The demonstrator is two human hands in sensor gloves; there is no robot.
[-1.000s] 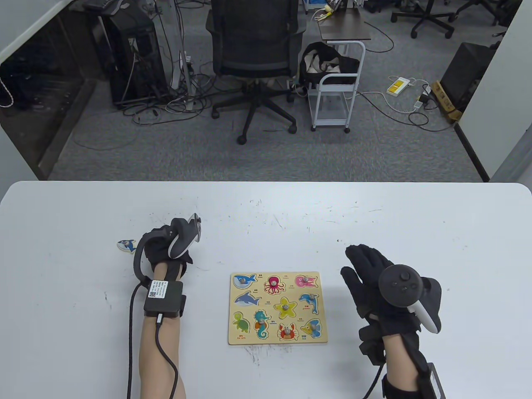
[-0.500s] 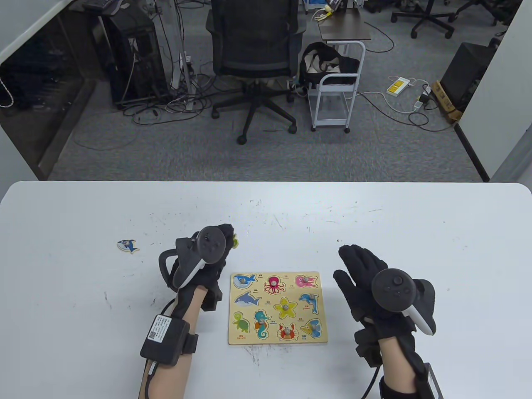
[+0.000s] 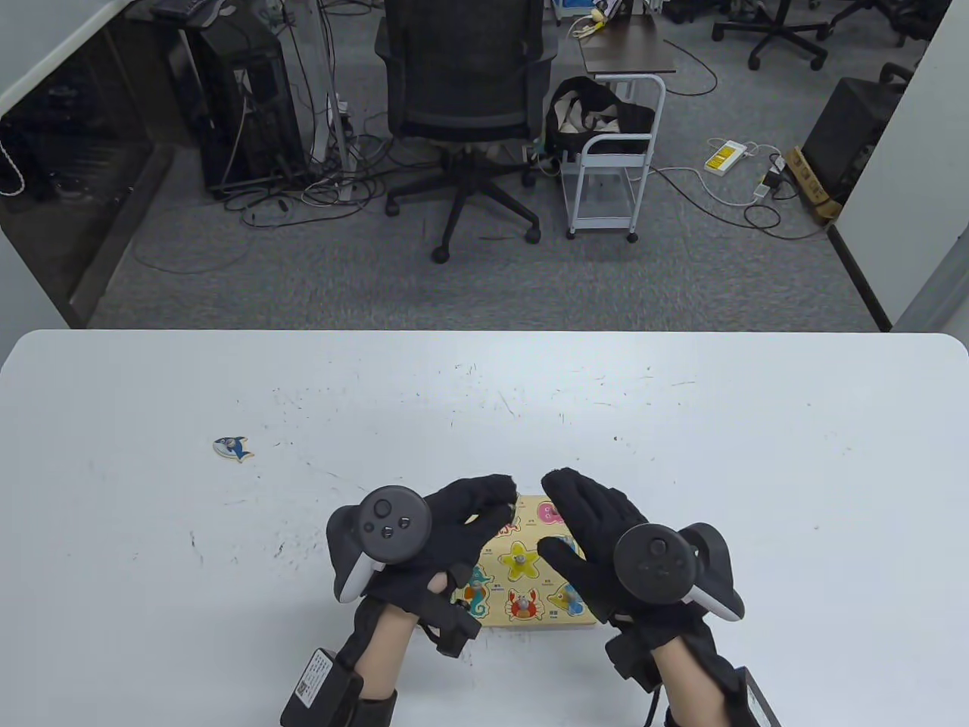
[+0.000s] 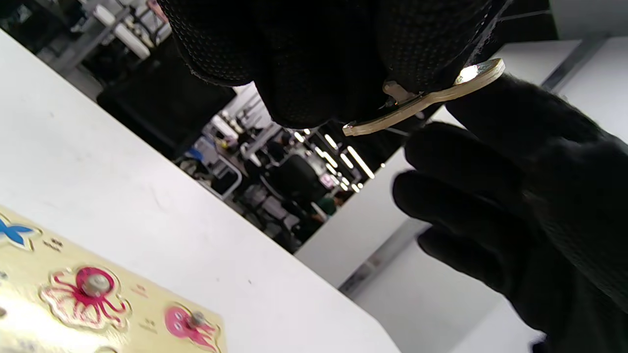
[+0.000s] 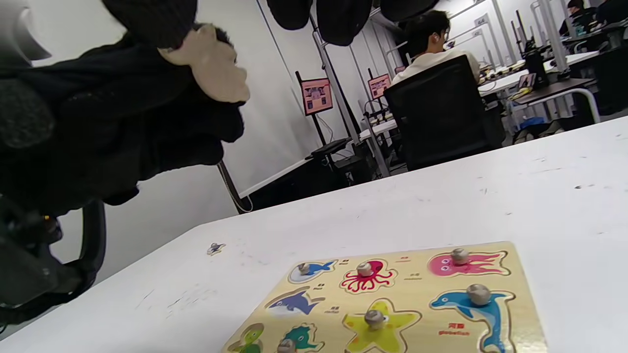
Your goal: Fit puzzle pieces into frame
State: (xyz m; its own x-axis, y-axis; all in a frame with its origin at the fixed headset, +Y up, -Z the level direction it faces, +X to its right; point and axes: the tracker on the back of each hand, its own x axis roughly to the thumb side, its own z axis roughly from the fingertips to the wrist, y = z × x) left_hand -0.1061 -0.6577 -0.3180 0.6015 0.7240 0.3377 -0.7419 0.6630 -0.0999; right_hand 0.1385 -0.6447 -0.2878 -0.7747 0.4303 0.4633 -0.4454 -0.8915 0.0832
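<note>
One thin, stiff wooden piece point(image 4: 427, 98) is pinched in the left hand point(image 3: 462, 530) above the frame point(image 3: 530, 560) at lower centre of the bench. Light and rigid, it is best held by its peg. Right hand point(image 3: 598, 530) hovers flat, fingers spread, holding nothing.

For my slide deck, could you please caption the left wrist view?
Gloved left hand pinching a thin wooden puzzle piece above the yellow wooden puzzle frame.

Hands point(image 3: 462, 530) over frame point(image 3: 522, 617); piece point(image 3: 232, 448) far left.
</note>
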